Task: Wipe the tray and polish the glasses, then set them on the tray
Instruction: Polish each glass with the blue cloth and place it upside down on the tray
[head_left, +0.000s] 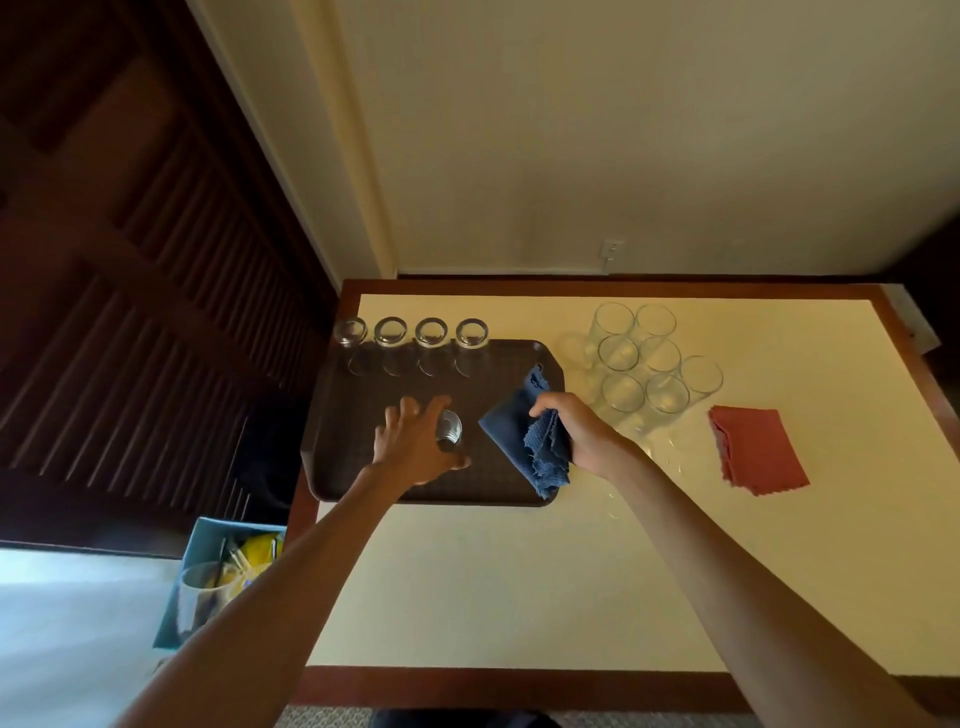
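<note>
Both forearms reach over the near wood border of the table (493, 571), which has a smooth cream top and a dark frame. Left hand (415, 441) is over the middle of the tray (343, 415), fingers fanned and thumb curled under, gripping one clear glass (449, 430) tilted on its side; can't tell if it touches the tray. Right hand (571, 431) is fisted around a bunched blue cloth (524, 441), a waffle weave with a scalloped edge that hangs over the tray's right side. Tray is dark brown with rounded corners and a fine grid texture. Row of four glasses (431, 332) stands along its far edge, evenly spaced; can't tell if they're upright or inverted. Right of the tray, on bare tabletop, is a tight group of glasses (618, 353), seven or more straight-sided clear tumblers, touching or nearly so. Further right, apart from them, a folded red cloth (756, 449) lies flat. On the floor left of the table, a light blue bin (208, 530) holds a clear cup and yellow items. Dark slatted door (130, 260) fills the left side. Wall socket (610, 249) sits on the far wall.
</note>
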